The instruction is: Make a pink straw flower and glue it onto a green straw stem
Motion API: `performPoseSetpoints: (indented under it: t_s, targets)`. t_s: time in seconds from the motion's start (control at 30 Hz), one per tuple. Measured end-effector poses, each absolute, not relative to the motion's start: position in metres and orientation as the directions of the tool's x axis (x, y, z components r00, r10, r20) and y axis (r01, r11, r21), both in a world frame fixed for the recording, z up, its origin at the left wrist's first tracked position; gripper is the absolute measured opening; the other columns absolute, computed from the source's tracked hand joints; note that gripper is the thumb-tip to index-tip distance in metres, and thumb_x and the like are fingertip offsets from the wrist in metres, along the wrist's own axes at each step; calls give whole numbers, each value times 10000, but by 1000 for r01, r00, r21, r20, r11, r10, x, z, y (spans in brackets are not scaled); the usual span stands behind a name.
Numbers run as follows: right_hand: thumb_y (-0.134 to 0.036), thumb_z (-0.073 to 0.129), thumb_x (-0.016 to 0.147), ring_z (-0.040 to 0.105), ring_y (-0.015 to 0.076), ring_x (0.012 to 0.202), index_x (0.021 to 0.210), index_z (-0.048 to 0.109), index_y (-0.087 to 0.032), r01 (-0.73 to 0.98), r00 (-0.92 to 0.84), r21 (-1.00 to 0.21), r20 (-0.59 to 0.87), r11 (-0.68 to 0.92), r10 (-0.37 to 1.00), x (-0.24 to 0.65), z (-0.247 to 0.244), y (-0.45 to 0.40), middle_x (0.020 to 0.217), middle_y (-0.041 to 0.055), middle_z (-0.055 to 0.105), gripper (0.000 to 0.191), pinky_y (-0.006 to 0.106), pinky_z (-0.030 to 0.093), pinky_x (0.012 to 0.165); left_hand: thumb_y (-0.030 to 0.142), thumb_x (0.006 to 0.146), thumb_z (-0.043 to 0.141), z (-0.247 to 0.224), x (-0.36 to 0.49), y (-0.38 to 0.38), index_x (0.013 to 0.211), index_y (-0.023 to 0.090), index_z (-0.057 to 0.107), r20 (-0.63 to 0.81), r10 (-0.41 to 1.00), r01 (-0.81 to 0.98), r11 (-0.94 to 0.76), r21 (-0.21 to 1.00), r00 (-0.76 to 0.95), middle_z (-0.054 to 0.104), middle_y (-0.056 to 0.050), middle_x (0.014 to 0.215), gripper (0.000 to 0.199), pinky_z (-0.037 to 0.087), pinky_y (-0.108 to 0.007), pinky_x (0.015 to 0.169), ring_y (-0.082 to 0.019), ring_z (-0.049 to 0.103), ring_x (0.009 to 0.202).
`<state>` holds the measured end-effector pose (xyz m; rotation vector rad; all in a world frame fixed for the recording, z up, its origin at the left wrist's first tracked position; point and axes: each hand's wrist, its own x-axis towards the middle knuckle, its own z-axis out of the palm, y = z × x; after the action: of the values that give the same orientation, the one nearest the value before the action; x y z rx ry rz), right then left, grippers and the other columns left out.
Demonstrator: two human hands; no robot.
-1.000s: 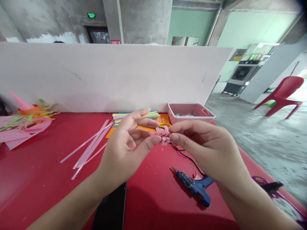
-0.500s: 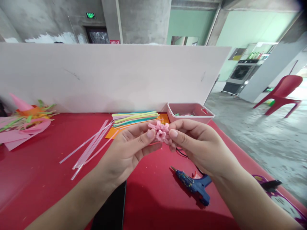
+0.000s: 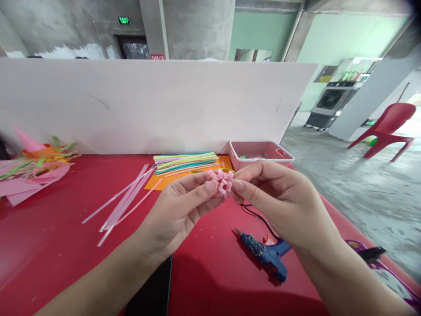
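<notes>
A small pink flower [image 3: 225,183], made of fuzzy loops that look like pipe cleaner, is held up over the table between my two hands. My left hand [image 3: 189,199] pinches its left side between thumb and fingers. On the opposite side, the thumb and fingers of my right hand [image 3: 268,193] grip its edge. The flower's round centre faces me; its back is hidden by my fingers. Below my right hand lies a blue glue gun [image 3: 265,254] with its nozzle pointing up and left.
Pale pink sticks [image 3: 126,204] lie left of my hands. Behind them, colourful pipe cleaners [image 3: 184,163] rest on orange paper [image 3: 153,183]. A pink basket [image 3: 261,163] stands at the back. Black flat object [image 3: 151,289] is under my left forearm; a white board [image 3: 158,105] borders the red table [image 3: 66,254].
Both hands have shifted slightly right with the flower. The fingers of my right hand have closed in nearer to its centre, and its petals look more bunched together.
</notes>
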<state>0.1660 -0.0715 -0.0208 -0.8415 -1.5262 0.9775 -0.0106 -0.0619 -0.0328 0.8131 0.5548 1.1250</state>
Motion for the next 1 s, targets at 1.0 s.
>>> performPoseSetpoints:
  t_s: [1.0]
  targets:
    - [-353, 679, 882, 583, 95, 599, 774, 653, -203, -122, -84, -930, 357, 346, 930, 153, -39, -63, 663, -19, 636, 187, 226, 497, 554, 294, 790, 792, -48, -2, -61, 774, 167, 771, -59, 962, -600, 213, 771, 266, 640, 11, 718, 130, 556, -187, 662, -70, 574, 654]
